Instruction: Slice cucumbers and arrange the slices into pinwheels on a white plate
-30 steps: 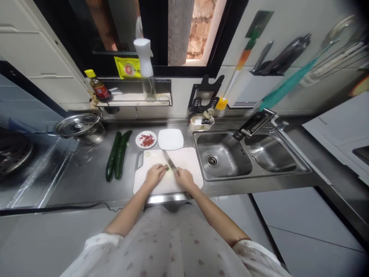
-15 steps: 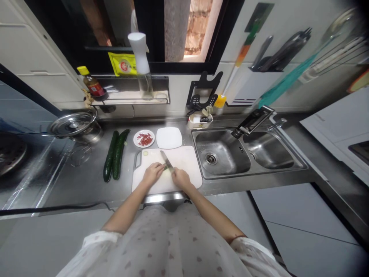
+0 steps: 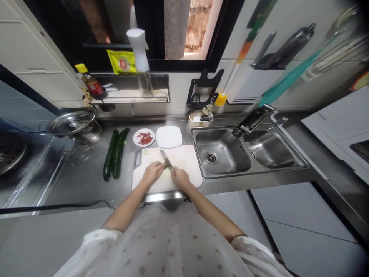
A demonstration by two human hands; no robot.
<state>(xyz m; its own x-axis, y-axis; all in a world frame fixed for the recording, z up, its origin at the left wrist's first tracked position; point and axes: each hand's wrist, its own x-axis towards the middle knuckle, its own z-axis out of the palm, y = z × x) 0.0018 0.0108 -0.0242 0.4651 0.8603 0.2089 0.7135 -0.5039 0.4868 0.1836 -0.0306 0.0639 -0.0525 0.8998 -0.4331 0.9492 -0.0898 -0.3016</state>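
My right hand [image 3: 180, 178] is wrapped round the handle of a knife [image 3: 166, 160], whose blade points up and to the left over the white cutting board [image 3: 188, 161]. Beside the blade, the fingers of my left hand [image 3: 153, 172] press on a small green piece of cucumber [image 3: 165, 167], mostly hidden by the fingers and the knife. Pale green cut bits [image 3: 166, 174] lie just below the blade. A round cucumber slice [image 3: 145, 152] rests near the board's upper left corner.
Two whole cucumbers [image 3: 117, 156] lie left of the board. Behind it stand a plate of red pieces [image 3: 151, 143] and a white square plate [image 3: 169, 137]. A double sink [image 3: 221, 154] is at the right, a lidded steel pot [image 3: 92, 132] at the left.
The view has shifted very slightly. Both hands, the knife and the cucumber piece hold nearly the same places on the board.
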